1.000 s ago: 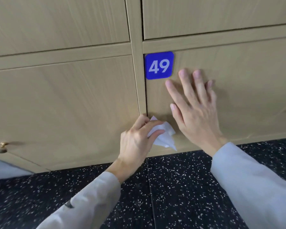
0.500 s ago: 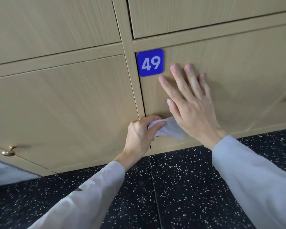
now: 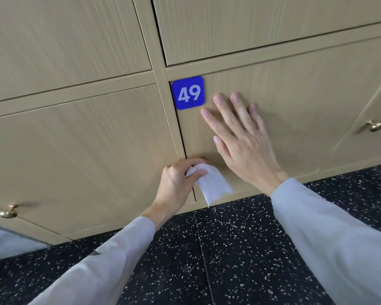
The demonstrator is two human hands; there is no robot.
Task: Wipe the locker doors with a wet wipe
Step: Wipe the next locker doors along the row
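A light wooden locker door (image 3: 295,102) carries a blue plate with the number 49 (image 3: 188,92) at its top left corner. My right hand (image 3: 240,137) lies flat on this door with its fingers straight and spread, just right of and below the plate. My left hand (image 3: 176,181) grips a crumpled white wet wipe (image 3: 211,183) at the door's lower left corner, by the gap beside the neighbouring door. A loose end of the wipe hangs down past the bottom edge.
The neighbouring door (image 3: 86,150) on the left has a brass knob (image 3: 8,212). Another brass knob (image 3: 374,125) shows at the far right. Further doors sit above. Below the lockers runs a black speckled floor (image 3: 229,249).
My left hand has drawn the wipe down along the door's lower left corner, and its loose end now hangs lower. My right hand stays flat on the door. The view has shifted slightly.
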